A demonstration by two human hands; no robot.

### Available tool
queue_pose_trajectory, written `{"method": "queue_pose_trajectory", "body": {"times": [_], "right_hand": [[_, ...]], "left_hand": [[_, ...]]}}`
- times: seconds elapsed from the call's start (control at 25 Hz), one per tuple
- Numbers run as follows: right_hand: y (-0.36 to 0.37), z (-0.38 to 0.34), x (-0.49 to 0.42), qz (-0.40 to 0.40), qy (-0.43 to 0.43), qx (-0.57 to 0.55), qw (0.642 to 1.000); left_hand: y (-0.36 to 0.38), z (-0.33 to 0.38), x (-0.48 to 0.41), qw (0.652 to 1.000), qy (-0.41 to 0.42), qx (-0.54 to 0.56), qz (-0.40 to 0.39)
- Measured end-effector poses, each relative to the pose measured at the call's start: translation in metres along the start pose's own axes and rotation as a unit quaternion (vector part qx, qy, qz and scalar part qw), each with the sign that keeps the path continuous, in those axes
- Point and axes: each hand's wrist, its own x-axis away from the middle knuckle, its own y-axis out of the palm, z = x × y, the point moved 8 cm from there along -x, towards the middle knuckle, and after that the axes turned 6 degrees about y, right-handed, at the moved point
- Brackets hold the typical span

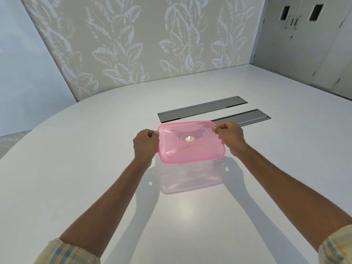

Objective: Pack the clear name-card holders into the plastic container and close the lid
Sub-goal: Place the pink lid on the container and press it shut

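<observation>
Pink translucent lid (191, 142), oval sticker, handwriting illegible; pinched at both ends by left hand (145, 144) and right hand (229, 137).

This looks like an office meeting room. A large white surface (95, 149) with a rounded edge fills most of the frame, the shape of a conference table. Two long grey cable hatches (202, 108) are set flush into its middle, just above centre of the frame. Behind it, across the top, runs a wall (133, 44) covered in a pale leaf pattern. In the upper right corner stand plain grey double doors (297, 25) with small dark windows and metal pull handles.
</observation>
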Motion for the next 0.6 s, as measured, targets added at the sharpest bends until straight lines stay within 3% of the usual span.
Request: {"method": "queue_pose_trajectory", "body": {"times": [0.6], "right_hand": [[0.037,0.004,-0.019,0.003,-0.01,0.094,0.995]], "left_hand": [[0.007,-0.027,-0.018,0.994,-0.009,-0.113,-0.004]]}}
